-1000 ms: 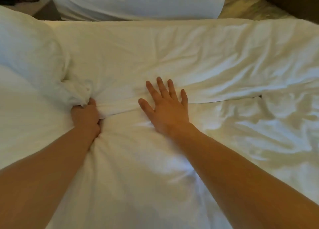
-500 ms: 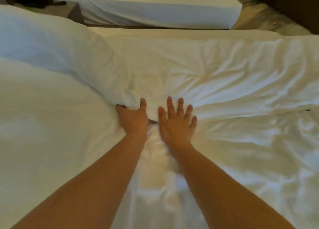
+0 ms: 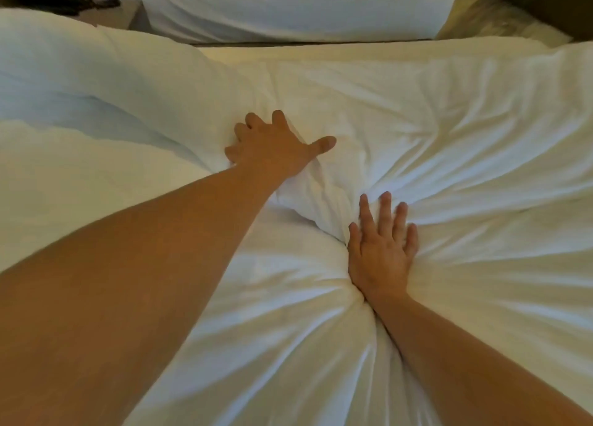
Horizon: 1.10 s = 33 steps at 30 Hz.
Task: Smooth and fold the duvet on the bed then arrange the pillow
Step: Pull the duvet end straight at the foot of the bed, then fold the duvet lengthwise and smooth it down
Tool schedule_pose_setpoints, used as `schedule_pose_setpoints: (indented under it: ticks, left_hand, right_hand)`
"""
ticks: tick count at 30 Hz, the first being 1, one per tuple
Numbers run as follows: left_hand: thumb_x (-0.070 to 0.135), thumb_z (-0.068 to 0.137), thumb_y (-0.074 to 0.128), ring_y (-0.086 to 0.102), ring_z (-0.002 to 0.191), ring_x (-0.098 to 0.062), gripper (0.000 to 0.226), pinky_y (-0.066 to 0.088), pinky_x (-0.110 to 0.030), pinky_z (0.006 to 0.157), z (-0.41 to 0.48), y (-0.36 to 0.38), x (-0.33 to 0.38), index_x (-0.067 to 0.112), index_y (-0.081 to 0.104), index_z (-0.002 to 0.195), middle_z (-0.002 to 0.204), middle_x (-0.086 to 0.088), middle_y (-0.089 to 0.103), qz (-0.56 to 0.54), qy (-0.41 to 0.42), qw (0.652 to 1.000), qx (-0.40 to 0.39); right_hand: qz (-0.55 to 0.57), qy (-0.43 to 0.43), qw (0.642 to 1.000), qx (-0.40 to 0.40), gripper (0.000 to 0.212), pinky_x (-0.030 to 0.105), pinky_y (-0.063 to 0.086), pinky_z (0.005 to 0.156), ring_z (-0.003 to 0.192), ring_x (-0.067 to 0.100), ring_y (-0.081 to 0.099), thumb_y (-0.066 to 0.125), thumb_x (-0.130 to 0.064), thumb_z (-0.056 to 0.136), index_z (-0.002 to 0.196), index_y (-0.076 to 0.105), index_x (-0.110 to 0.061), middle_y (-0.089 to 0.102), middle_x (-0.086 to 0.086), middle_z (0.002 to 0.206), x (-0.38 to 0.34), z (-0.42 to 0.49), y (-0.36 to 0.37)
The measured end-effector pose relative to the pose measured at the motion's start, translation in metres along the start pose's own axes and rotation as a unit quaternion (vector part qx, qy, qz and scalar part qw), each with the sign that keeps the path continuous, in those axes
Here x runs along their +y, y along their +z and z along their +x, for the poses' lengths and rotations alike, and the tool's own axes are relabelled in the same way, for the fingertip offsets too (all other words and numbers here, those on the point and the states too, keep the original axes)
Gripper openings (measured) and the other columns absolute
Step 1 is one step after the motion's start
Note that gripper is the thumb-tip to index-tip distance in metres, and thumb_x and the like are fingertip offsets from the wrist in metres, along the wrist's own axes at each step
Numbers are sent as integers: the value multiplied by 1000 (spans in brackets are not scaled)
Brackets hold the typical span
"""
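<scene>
Duvet (image 3: pixel 433 127): white and crumpled, spread over most of the bed (image 3: pixel 57 207), from the middle out past the right edge and down towards the viewer.
Pillow (image 3: pixel 96 82): white, at the far left, its near end butting against the bunched duvet.
Left hand (image 3: pixel 272 146): reaches to the seam where pillow and duvet meet. The thumb sticks out to the right and the fingers are bent, with their tips sunk in the cloth. I cannot tell whether they grip it or only push.
Right hand (image 3: pixel 382 246): flat and spread, palm down, pressing the duvet. Creases fan out from under it.
Handling: it looks soft, puffy and light, but bulky. It will slump and drag rather than hold a shape, and the cover probably slides over the filling.
Where to hold: best at an edge or corner, with a full fistful of cover and filling together. A pinch of cover alone would likely just pull a ridge.
Direction: a folded edge runs from the right hand away to the right, across the view.
Long axis: probably lies along that edge, but both ends are out of sight, so this is uncertain.
Behind: a second bed (image 3: pixel 288 11) lies beyond a narrow gap.
</scene>
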State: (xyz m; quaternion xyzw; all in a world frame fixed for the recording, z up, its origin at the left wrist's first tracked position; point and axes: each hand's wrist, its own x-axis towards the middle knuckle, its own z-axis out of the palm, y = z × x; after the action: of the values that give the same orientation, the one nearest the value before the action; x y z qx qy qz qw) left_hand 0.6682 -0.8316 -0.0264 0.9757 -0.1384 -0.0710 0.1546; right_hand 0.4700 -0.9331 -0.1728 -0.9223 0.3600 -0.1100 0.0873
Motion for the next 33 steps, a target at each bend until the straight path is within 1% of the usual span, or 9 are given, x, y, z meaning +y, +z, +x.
schedule_pose_setpoints:
  ticks: [3, 9, 13, 15, 17, 19, 23, 28, 33]
  left_hand:
    - [90, 68, 60, 42, 137, -42, 124, 37, -52, 111, 17, 20, -1, 4, 27, 151, 148, -23, 40, -4, -94, 993, -67]
    - [32, 101, 60, 64, 118, -35, 30, 49, -36, 94, 12, 29, -58, 4, 61, 114, 122, -15, 68, -245, -69, 964, 80]
    - [15, 104, 60, 70, 114, -25, 15, 58, -42, 98, -60, 21, -122, 17, 68, 116, 122, -8, 74, -770, -143, 611, 112]
    - [6, 104, 55, 68, 113, -26, 17, 55, -42, 99, -99, 34, -141, 11, 64, 118, 134, -16, 67, -832, -212, 507, 77]
    - [1, 101, 58, 67, 108, -27, 27, 55, -47, 100, -110, 33, -143, 11, 57, 126, 137, -19, 62, -763, -273, 577, 99]
    - [3, 93, 63, 62, 114, -31, 60, 53, -52, 102, -100, 11, -135, 18, 39, 146, 140, -15, 54, -582, -266, 756, 140]
    - [42, 86, 74, 29, 150, -34, 94, 31, -55, 118, -59, -46, -129, 22, 21, 160, 165, -12, 20, -158, -87, 958, 221]
    - [88, 80, 49, 37, 144, -38, 109, 35, -54, 111, 37, -66, -115, 7, 33, 150, 154, -20, 39, 146, 31, 981, 124]
    - [66, 95, 54, 55, 128, -40, 87, 46, -48, 98, 77, -29, -146, 0, 34, 149, 141, -21, 55, 133, -41, 986, 91]
  right_hand:
    - [-6, -5, 1000, 4, 63, 55, 2, 129, 163, 28, -5, 8, -59, 105, 166, 2, -46, -4, -2, 177, 2, 1, 4]
    - [7, -8, 1000, -1, 62, 54, -1, 129, 163, 26, -10, 8, -61, 105, 165, 0, -48, -7, -4, 177, 4, 4, 5]
    - [27, -8, 1000, -6, 61, 53, 1, 129, 163, 25, -7, 12, -58, 105, 165, 3, -49, -3, -4, 177, 3, 5, 0]
    - [36, -8, 999, -3, 61, 54, 1, 128, 163, 26, -4, 14, -58, 105, 165, 6, -49, 0, -2, 177, 3, 3, -1]
    - [39, -11, 999, -5, 62, 54, 3, 128, 163, 27, -3, 16, -57, 104, 165, 8, -48, 2, -1, 177, 4, 2, -3]
    - [37, -13, 999, -11, 62, 55, 3, 128, 163, 28, -2, 17, -56, 104, 165, 10, -46, 3, 0, 177, 4, 2, -5]
    - [33, -7, 999, -15, 64, 55, 4, 127, 163, 29, -2, 15, -56, 103, 166, 10, -44, 4, 1, 177, 3, -1, -8]
    - [31, -5, 999, -3, 64, 55, 5, 127, 163, 29, 0, 15, -57, 103, 166, 12, -45, 6, 0, 177, 4, 0, -3]
    - [34, -13, 999, 5, 63, 57, 8, 126, 163, 31, 5, 15, -58, 103, 165, 17, -44, 11, 2, 177, 7, 3, 3]
